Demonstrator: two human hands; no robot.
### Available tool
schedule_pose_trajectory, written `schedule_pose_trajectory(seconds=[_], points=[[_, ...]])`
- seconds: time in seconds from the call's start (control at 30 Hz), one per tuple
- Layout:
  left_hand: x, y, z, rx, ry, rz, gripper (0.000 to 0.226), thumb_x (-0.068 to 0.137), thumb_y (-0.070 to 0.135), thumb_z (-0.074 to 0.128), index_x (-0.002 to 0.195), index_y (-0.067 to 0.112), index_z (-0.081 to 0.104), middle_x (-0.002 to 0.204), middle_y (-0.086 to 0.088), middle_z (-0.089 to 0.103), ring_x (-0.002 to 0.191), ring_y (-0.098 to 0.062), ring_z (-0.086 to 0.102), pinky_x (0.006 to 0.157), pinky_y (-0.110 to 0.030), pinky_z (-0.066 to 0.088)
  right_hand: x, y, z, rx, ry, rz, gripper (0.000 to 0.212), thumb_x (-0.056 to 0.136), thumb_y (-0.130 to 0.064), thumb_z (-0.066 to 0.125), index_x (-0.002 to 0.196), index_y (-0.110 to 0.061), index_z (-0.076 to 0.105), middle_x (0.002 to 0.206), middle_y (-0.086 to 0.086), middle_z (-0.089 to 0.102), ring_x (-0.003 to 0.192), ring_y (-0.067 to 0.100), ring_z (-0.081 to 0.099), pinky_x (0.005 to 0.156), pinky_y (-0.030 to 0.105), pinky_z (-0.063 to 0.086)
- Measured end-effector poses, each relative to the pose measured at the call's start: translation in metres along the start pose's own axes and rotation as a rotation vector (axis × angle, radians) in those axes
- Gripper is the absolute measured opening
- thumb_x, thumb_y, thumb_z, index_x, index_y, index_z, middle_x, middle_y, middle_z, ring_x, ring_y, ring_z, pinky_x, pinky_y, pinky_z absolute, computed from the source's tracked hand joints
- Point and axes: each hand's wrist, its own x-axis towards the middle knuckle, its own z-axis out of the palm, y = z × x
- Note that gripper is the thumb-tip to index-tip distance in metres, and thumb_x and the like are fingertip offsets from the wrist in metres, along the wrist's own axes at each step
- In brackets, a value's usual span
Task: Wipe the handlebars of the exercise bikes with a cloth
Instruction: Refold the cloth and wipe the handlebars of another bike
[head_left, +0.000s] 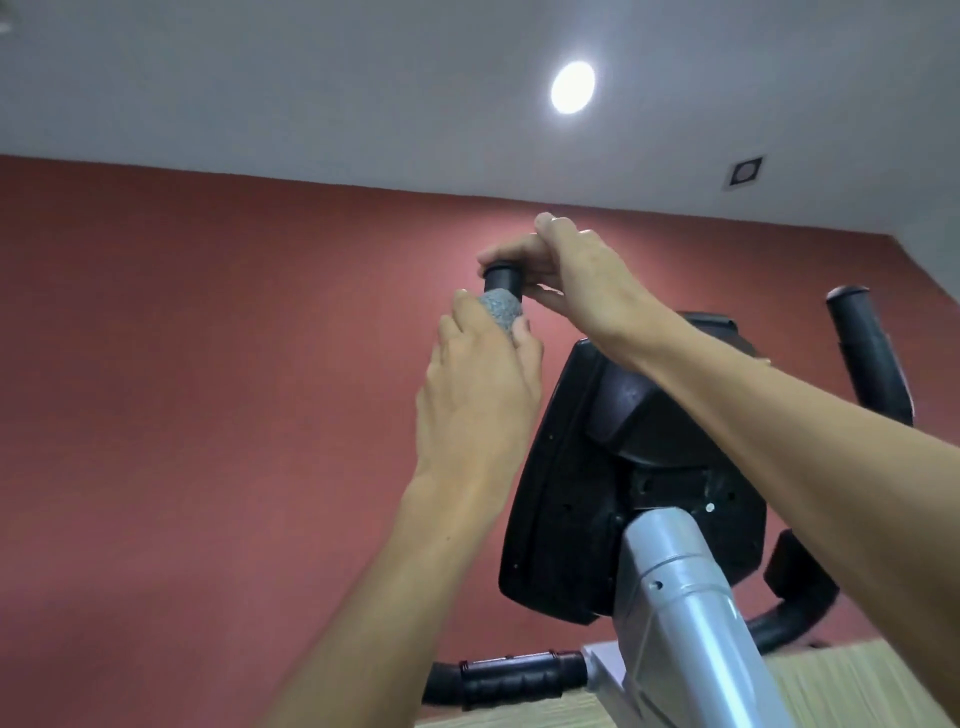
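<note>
The left handlebar end (503, 280) is a black upright grip seen from below. My left hand (480, 395) grips a grey speckled cloth (501, 310) wrapped round that grip just under its tip. My right hand (582, 275) reaches across and holds the tip of the same grip between thumb and fingers. The right handlebar end (865, 343) stands free at the far right. Below, a black ridged grip (511, 680) runs along the lower bar.
The bike's black console (582, 499) sits on a silver post (680, 603) between my arms. Behind is a red wall (208, 364) and a white ceiling with a round lamp (572, 87). A pale wooden surface (841, 680) shows at the bottom right.
</note>
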Motion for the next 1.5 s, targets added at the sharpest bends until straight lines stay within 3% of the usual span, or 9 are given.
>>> schedule_pose_trajectory(seconds=[0.23, 0.37, 0.47, 0.8, 0.93, 1.17, 1.27, 1.4, 1.5], points=[[-0.002, 0.01, 0.001, 0.067, 0.017, -0.01, 0.061, 0.107, 0.041, 0.035, 0.154, 0.003, 0.025, 0.131, -0.013, 0.051, 0.111, -0.034, 0.059, 0.075, -0.038, 0.042, -0.005, 0.003, 0.006, 0.069, 0.052, 0.049, 0.056, 0.108, -0.027, 0.024, 0.109, -0.008, 0.077, 0.115, 0.004, 0.076, 0.116, 0.022, 0.067, 0.078, 0.017, 0.05], [0.032, 0.026, 0.006, 0.06, 0.02, -0.07, 0.051, 0.106, 0.042, 0.041, 0.141, 0.005, 0.039, 0.125, -0.012, 0.057, 0.11, -0.036, 0.063, 0.071, -0.038, 0.04, -0.002, 0.006, 0.004, -0.012, 0.06, 0.017, 0.06, 0.106, -0.03, 0.022, 0.1, -0.016, 0.08, 0.108, -0.004, 0.079, 0.108, 0.014, 0.07, 0.091, 0.027, 0.048], [0.025, 0.018, 0.011, 0.103, 0.065, -0.027, 0.06, 0.106, 0.043, 0.04, 0.152, 0.005, 0.03, 0.129, -0.011, 0.055, 0.111, -0.033, 0.062, 0.07, -0.037, 0.04, -0.002, 0.006, 0.006, -0.065, 0.07, -0.001, 0.06, 0.105, -0.03, 0.022, 0.101, -0.015, 0.08, 0.108, -0.005, 0.078, 0.111, 0.013, 0.069, 0.101, 0.031, 0.049], [-0.018, -0.012, 0.012, 0.014, 0.162, 0.058, 0.058, 0.105, 0.049, 0.035, 0.148, 0.01, 0.035, 0.11, -0.008, 0.056, 0.092, -0.03, 0.065, 0.058, -0.037, 0.036, -0.004, -0.006, 0.02, -0.146, 0.167, 0.037, 0.054, 0.104, -0.027, 0.028, 0.095, -0.01, 0.079, 0.104, 0.0, 0.078, 0.082, 0.011, 0.063, 0.073, 0.019, 0.047], [-0.063, -0.03, 0.015, 0.048, 0.193, 0.094, 0.065, 0.102, 0.046, 0.035, 0.151, 0.004, 0.032, 0.109, -0.008, 0.055, 0.093, -0.024, 0.062, 0.058, -0.03, 0.039, -0.008, -0.005, 0.022, -0.225, 0.176, -0.002, 0.053, 0.104, -0.025, 0.027, 0.094, -0.014, 0.079, 0.107, -0.003, 0.077, 0.087, 0.01, 0.062, 0.081, 0.02, 0.046], [0.019, 0.014, 0.025, 0.122, 0.205, -0.018, 0.048, 0.104, 0.032, 0.05, 0.14, 0.0, 0.045, 0.111, -0.01, 0.062, 0.091, -0.026, 0.069, 0.057, -0.029, 0.033, -0.011, -0.007, 0.009, -0.384, 0.052, -0.05, 0.051, 0.105, -0.023, 0.027, 0.109, -0.015, 0.077, 0.112, -0.008, 0.076, 0.113, 0.006, 0.067, 0.102, 0.024, 0.047], [0.014, 0.008, 0.028, 0.093, 0.25, 0.014, 0.058, 0.103, 0.038, 0.052, 0.147, 0.001, 0.04, 0.114, -0.01, 0.062, 0.092, -0.025, 0.068, 0.057, -0.028, 0.033, -0.016, -0.011, 0.008, -0.548, 0.02, -0.121, 0.046, 0.107, -0.024, 0.03, 0.112, -0.022, 0.075, 0.107, -0.015, 0.074, 0.109, -0.001, 0.064, 0.095, 0.018, 0.045], [-0.022, -0.017, 0.029, -0.055, 0.267, 0.09, 0.054, 0.104, 0.048, 0.04, 0.145, 0.012, 0.04, 0.109, -0.006, 0.057, 0.087, -0.027, 0.066, 0.058, -0.031, 0.032, -0.018, -0.018, 0.011, -0.903, 0.023, -0.213, 0.045, 0.107, -0.031, 0.029, 0.112, -0.019, 0.073, 0.108, 0.002, 0.073, 0.106, 0.022, 0.062, 0.1, 0.039, 0.046], [-0.056, -0.043, 0.034, -0.093, 0.281, 0.132, 0.061, 0.103, 0.053, 0.034, 0.148, 0.011, 0.042, 0.102, -0.003, 0.057, 0.08, -0.023, 0.065, 0.049, -0.032, 0.041, -0.021, -0.027, 0.013, -1.133, -0.038, -0.351, 0.052, 0.097, -0.036, 0.026, 0.111, -0.012, 0.071, 0.111, 0.004, 0.072, 0.107, 0.024, 0.061, 0.098, 0.039, 0.046]])
